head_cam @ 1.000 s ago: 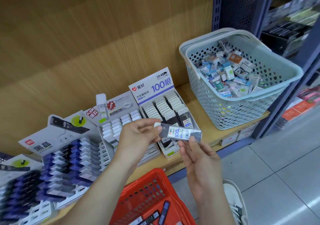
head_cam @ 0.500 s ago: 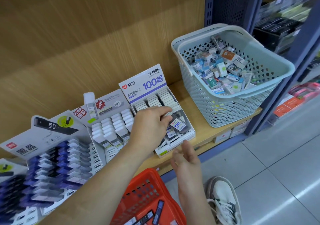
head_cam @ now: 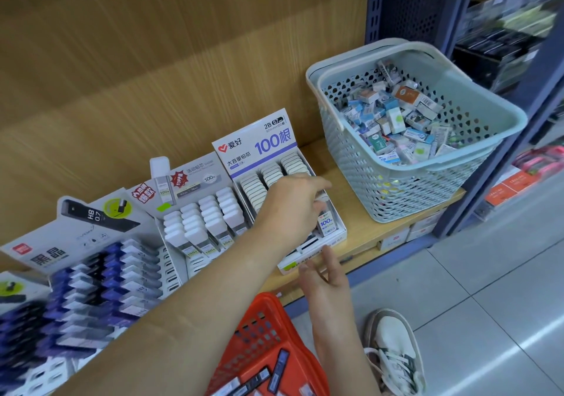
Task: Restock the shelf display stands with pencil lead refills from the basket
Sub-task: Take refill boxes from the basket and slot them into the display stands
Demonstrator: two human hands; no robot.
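Four stands sit side by side on the wooden shelf point(head_cam: 351, 209). The 100 stand point(head_cam: 259, 148) is rightmost, with three columns of white caps. Next is the white stand point(head_cam: 198, 182) with four columns, then the HB stand point(head_cam: 88, 237) of blue and grey cases. A fourth stand point(head_cam: 12, 286) is cut by the left edge.

There are two baskets. The pale basket point(head_cam: 412, 194) stands on the shelf, right of the stands and apart from them, heaped with small boxes. The red basket point(head_cam: 253, 331) hangs low in front of the shelf and holds at least four dark cases point(head_cam: 279, 368).

Two hands show. The left hand point(head_cam: 290, 209) reaches over the 100 stand with its grip curled round the top of one refill point(head_cam: 326, 223). That refill stands at the front of the right column, its "100" label facing out. The right hand point(head_cam: 326, 276) is below the stand's front edge, its grip spread with the fingers straight. One fingertip is at the front lip; whether it touches is unclear.

One white laced shoe point(head_cam: 393, 347) rests on the grey tiled floor point(head_cam: 488, 289). A wood panel point(head_cam: 152, 75) backs the shelf, and a blue perforated post point(head_cam: 406, 5) rises at its right end. Blurred shelves of goods lie beyond the post. A few boxes point(head_cam: 396, 238) are tucked under the shelf.
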